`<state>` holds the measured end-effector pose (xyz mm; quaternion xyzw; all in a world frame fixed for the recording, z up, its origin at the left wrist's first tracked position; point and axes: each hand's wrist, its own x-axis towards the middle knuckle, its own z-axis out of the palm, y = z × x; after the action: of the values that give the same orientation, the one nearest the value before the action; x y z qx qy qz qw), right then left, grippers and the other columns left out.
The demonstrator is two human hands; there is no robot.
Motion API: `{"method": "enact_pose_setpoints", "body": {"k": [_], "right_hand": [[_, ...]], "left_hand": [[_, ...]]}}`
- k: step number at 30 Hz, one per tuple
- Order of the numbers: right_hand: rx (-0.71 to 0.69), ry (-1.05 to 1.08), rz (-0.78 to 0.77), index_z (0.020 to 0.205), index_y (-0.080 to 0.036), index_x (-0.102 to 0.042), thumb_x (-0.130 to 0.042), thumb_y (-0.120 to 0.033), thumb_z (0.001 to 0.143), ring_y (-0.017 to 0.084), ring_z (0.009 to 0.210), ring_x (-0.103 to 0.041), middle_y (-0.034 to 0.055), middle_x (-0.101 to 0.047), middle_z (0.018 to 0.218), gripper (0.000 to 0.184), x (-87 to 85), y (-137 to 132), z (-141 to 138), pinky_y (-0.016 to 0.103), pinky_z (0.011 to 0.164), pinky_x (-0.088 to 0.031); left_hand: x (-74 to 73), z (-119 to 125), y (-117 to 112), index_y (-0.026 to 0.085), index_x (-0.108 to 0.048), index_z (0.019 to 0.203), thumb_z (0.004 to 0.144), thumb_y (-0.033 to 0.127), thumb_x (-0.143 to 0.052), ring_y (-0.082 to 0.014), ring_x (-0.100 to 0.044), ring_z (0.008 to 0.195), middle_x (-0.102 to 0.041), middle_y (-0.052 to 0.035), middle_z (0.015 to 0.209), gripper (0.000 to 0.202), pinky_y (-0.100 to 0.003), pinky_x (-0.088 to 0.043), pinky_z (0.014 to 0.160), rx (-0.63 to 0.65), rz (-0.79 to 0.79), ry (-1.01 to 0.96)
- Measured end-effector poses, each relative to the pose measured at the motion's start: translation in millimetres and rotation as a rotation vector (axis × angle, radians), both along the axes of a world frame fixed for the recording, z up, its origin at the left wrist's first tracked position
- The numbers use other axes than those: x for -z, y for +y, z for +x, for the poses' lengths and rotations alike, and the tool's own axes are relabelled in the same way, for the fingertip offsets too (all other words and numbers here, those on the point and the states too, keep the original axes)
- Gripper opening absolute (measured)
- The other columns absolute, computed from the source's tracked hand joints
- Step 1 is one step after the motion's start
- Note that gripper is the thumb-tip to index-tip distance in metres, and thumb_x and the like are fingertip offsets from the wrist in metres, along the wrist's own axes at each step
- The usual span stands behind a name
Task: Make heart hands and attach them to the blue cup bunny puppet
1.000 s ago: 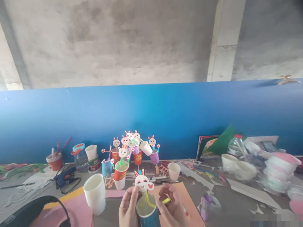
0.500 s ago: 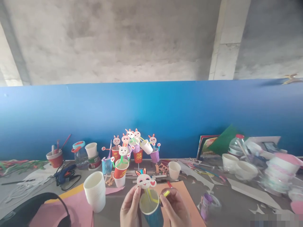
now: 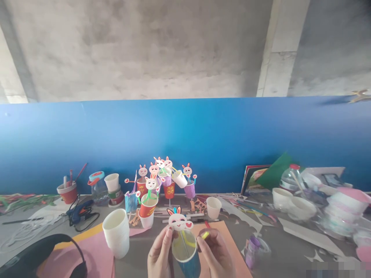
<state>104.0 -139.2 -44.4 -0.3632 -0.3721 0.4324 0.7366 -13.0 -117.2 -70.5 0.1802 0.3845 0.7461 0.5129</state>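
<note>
A blue-painted paper cup (image 3: 189, 264) with a pale inside is between my hands at the bottom centre, tilted a little. Above its rim stands a white paper rabbit face (image 3: 176, 222) on a thin stick that runs down into the cup. A paper heart (image 3: 188, 225) overlaps the face's right side. My left hand (image 3: 160, 251) pinches at the face's lower left edge, beside the cup; what lies between its fingertips is hidden. My right hand (image 3: 216, 251) pinches a yellow strip (image 3: 205, 235) that bends out of the cup on the right.
Behind stand several finished rabbit cups (image 3: 150, 200). White cups are stacked (image 3: 116, 233) at left, near headphones (image 3: 78, 251) and a blue glue gun (image 3: 79, 212). An orange sheet (image 3: 228, 243) lies under my right hand; paper scraps (image 3: 310, 233) and a purple roll (image 3: 252, 251) are farther right.
Very little differs. The rabbit face and cup have shifted slightly to the right, and the tip of the yellow strip sits a touch higher. Both hands keep their pinch.
</note>
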Motion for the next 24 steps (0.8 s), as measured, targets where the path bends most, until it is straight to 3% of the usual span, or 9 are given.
{"method": "enact_pose_setpoints", "body": {"k": [10, 17, 24], "right_hand": [[-0.002, -0.102, -0.017, 0.071, -0.023, -0.064, -0.081, -0.057, 0.068, 0.017, 0.053, -0.054, -0.0013, -0.058, 0.058, 0.038, 15.2, 12.9, 8.4, 0.025, 0.048, -0.047], [-0.043, -0.101, -0.060, 0.073, -0.023, -0.065, -0.080, -0.053, 0.072, 0.017, 0.059, -0.056, -0.0013, -0.059, 0.064, 0.034, 0.6, 3.8, 11.4, 0.024, 0.055, -0.049], [-0.075, -0.125, -0.064, 0.074, -0.022, -0.066, -0.082, -0.052, 0.071, 0.018, 0.061, -0.060, 0.0001, -0.063, 0.066, 0.034, -5.4, 2.6, 15.8, 0.027, 0.058, -0.053]], "left_hand": [[-6.6, -2.1, -5.6, 0.019, -0.083, 0.089, 0.052, 0.043, -0.095, -0.0258, -0.074, 0.090, -0.082, -0.0071, 0.092, 0.045, -0.026, -0.061, 0.078, 0.040, 0.013, -0.025], [-7.2, -3.2, -7.3, 0.021, -0.084, 0.090, 0.058, 0.045, -0.092, -0.0177, -0.072, 0.078, -0.080, -0.0037, 0.079, 0.041, -0.020, -0.058, 0.074, 0.082, 0.063, 0.013], [-6.6, -3.6, -8.6, 0.018, -0.083, 0.094, 0.060, 0.048, -0.090, -0.0195, -0.069, 0.081, -0.079, -0.0054, 0.080, 0.046, -0.023, -0.057, 0.075, 0.080, 0.043, 0.085]]}}
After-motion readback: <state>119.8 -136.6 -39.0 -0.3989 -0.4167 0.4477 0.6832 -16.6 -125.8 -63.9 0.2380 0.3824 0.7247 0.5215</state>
